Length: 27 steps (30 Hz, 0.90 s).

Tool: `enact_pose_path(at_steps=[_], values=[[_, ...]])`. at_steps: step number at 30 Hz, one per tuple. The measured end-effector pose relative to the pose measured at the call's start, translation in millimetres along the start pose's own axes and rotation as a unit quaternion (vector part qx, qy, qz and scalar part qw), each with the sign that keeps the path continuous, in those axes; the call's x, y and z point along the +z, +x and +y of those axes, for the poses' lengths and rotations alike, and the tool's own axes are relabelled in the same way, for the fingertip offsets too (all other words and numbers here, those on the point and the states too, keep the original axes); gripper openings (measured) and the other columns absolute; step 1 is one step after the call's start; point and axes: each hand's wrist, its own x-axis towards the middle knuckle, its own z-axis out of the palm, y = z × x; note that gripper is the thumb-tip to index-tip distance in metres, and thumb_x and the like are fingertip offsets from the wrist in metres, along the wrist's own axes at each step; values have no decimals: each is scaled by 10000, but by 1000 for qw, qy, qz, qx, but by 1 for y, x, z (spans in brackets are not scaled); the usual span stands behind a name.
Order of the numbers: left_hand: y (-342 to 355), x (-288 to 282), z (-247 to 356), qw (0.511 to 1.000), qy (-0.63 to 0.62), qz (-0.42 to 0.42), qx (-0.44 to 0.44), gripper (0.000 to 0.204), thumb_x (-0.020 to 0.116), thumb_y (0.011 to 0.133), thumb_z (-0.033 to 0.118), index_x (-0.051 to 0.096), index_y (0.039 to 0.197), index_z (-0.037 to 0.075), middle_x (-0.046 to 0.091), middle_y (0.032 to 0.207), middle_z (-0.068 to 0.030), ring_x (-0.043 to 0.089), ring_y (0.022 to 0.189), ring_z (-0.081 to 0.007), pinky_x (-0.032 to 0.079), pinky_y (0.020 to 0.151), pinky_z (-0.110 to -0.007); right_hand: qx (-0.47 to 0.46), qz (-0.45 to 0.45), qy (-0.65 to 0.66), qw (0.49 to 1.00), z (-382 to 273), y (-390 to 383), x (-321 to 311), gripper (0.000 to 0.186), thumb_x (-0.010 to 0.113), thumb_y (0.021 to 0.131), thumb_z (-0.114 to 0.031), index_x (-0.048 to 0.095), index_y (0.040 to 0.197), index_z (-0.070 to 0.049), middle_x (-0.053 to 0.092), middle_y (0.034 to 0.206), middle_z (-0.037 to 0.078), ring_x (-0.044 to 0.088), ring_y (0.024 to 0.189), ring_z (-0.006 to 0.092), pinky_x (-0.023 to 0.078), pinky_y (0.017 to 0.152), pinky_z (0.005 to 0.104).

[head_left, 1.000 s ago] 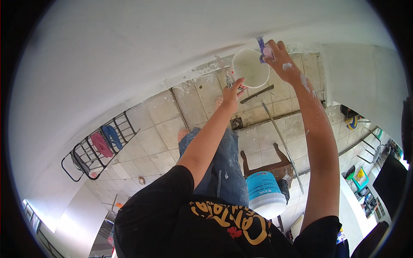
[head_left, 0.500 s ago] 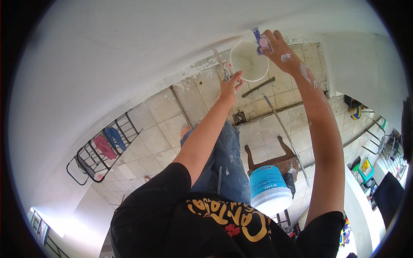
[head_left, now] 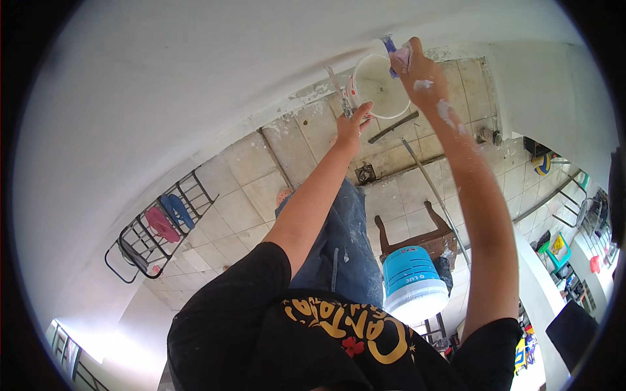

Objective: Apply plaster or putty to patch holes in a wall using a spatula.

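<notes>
My left hand (head_left: pixel 353 124) is closed on the near side of a white bucket (head_left: pixel 358 91), thumb over its rim. The bucket is tilted, its mouth facing me, with pale residue inside. A thin, flat-bladed tool (head_left: pixel 336 81) stands along the bucket's left side, by my left fingers; whether they grip it, I cannot tell. My right hand (head_left: pixel 420 72), spotted with white paint or filler, is closed round a purple hand tool (head_left: pixel 390 45) with a pinkish end. The tool's far tip is at the white wall (head_left: pixel 228 58); its exact kind is hidden by my fingers.
Behind the bucket a dark strip (head_left: pixel 393 127) lies on the tiled floor (head_left: pixel 254 195), near a drain (head_left: pixel 365 173) and a long pole (head_left: pixel 427 176). A blue-and-white pail (head_left: pixel 412 277) stands on a brown wooden stool (head_left: pixel 430 241). Left is a metal rack (head_left: pixel 160 225) with slippers.
My right hand has turned at the wrist and shifted slightly up and left with the purple tool. The bucket, in my left hand, sits slightly higher and further right in view.
</notes>
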Motion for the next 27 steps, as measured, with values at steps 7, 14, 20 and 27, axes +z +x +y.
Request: enact_pose_path(at_steps=[7,14,20,27], values=[[-8,-16,0,1000,13,-23,5,390,800,683,281,625,954,62,624,917,-37,595,867,-145,491,802,-329,72,44,54,995,-12,-3,3,393,532,879,-422,393,1059,-102,645,744,184,631,731,392,483,630,465],[-62,-51,23,996,83,13,-19,322,768,720,215,612,936,36,594,869,-48,588,833,-160,551,761,-340,112,50,428,896,18,-66,7,640,568,893,-369,291,1381,-62,544,788,88,499,682,168,434,659,324],[-152,-82,96,982,167,-78,-48,371,751,727,196,599,1016,21,615,959,-69,595,904,-162,542,784,-341,233,62,280,929,12,-275,30,594,626,862,-230,361,1343,-2,496,727,78,477,646,185,428,605,315],[-276,-108,201,938,264,-202,-100,434,777,686,226,584,1041,68,609,988,-46,593,898,-166,493,780,-355,285,99,259,917,-77,-463,23,520,617,846,-195,433,1310,-54,562,708,119,553,655,207,454,631,325]])
